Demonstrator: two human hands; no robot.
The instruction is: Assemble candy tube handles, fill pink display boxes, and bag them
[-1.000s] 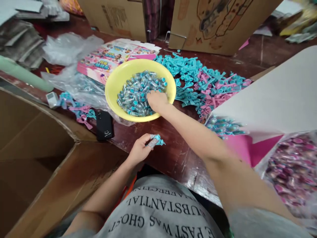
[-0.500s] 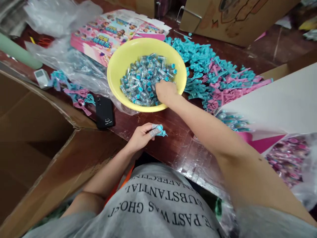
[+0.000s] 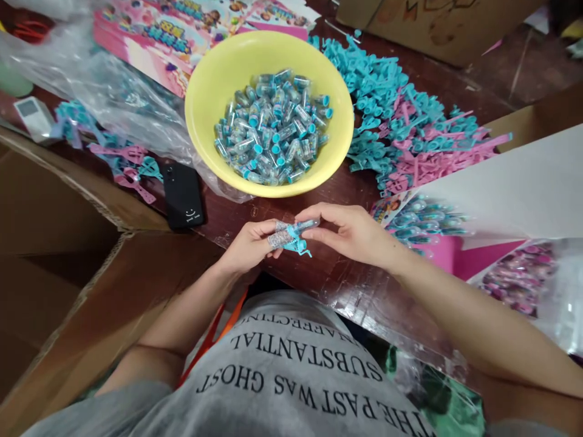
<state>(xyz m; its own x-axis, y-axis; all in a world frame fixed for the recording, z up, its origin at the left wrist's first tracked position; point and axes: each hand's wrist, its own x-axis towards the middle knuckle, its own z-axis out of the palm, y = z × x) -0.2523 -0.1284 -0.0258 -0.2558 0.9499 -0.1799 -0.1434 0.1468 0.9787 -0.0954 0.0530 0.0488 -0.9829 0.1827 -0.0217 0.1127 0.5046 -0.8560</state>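
My left hand (image 3: 250, 246), with wrapped thumb and finger, is closed around small turquoise plastic pieces (image 3: 298, 245) over the table's front edge. Between thumb and fingers of my right hand (image 3: 339, 229) is a small clear tube (image 3: 306, 226), its end meeting the turquoise plastic at my left fingertips. Whether the two parts are joined I cannot tell. Beyond my hands stands a yellow basin (image 3: 204, 139) that holds many clear tubes with turquoise caps (image 3: 273, 130).
Turquoise and pink plastic pieces (image 3: 410, 127) are heaped right of the basin. An open box of filled pieces (image 3: 428, 221) stands nearer me. Leftward lie a black phone (image 3: 183, 195), a small white device (image 3: 35, 119), plastic film (image 3: 136, 103) and a printed carton (image 3: 146, 42).
My right hand has come out of the basin with a tube and met my left hand. The left hand keeps its turquoise pieces. The view has shifted slightly.
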